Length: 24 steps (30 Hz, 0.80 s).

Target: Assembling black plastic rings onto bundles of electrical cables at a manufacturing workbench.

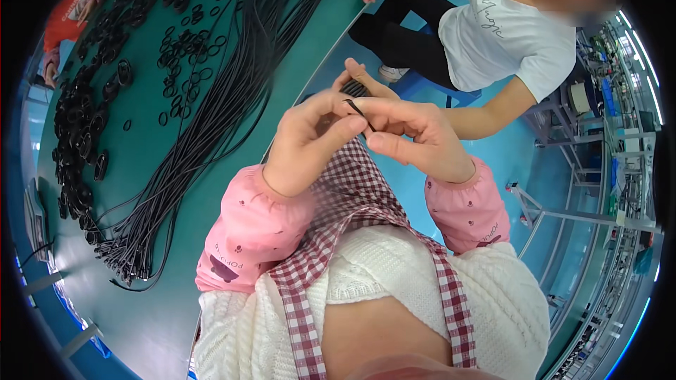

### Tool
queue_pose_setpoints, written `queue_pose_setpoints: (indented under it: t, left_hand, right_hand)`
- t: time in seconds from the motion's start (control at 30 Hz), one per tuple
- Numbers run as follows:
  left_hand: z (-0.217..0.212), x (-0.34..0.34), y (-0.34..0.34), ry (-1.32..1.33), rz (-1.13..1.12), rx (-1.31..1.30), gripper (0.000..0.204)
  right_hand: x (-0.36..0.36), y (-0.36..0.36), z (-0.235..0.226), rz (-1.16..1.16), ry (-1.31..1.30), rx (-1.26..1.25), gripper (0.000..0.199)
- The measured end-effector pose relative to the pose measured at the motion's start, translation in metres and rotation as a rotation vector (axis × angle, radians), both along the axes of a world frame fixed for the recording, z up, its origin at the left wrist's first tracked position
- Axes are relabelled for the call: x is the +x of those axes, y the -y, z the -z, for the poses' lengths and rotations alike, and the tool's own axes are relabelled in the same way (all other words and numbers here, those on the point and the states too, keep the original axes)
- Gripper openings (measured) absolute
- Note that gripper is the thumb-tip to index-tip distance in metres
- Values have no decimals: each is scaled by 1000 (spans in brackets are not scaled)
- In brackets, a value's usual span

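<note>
Both my hands are raised near the table's edge, fingertips close together. A thin black band (361, 115), seen nearly edge-on, runs between them; it looks like one of the rings on the table. Thumb and fingers of my left hand (303, 142) pinch one side of it. My right hand (422, 132) is closed on the other side, thumb below and forefinger above. Just behind my fingers is a dark ribbed thing (354, 89), partly hidden, beside a co-worker's fingers (367, 79). I cannot make out what it is.
On the green table (232, 200) to my left lie a long bundle of black cables (211, 130), scattered black rings (184, 63) and a pile of black oval parts (88, 123). A co-worker in a white shirt (493, 24) sits close at right. Metal racks (598, 141) stand beyond.
</note>
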<state>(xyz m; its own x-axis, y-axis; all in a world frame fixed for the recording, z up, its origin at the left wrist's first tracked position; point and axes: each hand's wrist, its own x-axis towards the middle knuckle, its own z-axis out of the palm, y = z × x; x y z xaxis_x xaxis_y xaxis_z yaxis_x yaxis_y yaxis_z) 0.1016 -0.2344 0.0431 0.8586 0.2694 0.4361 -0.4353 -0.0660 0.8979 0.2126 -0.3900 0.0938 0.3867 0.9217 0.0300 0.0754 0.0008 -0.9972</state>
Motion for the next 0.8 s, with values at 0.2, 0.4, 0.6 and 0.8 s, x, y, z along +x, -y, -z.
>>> queue_pose_setpoints:
  t: [0.2, 0.4, 0.6, 0.8]
  left_hand:
    - [14, -23, -8, -135, 402, -1147, 23]
    - [18, 0, -21, -50, 188, -1098, 19]
    - [46, 12, -23, -276, 44, -1055, 19]
    - [53, 19, -22, -367, -63, -902, 21]
  right_hand:
    - [6, 9, 8, 67, -367, 195, 28]
    - [2, -12, 0, 467, 1024, -21, 22]
    - [5, -19, 16, 423, 1108, -138, 22]
    - [5, -37, 16, 283, 1129, -277, 25]
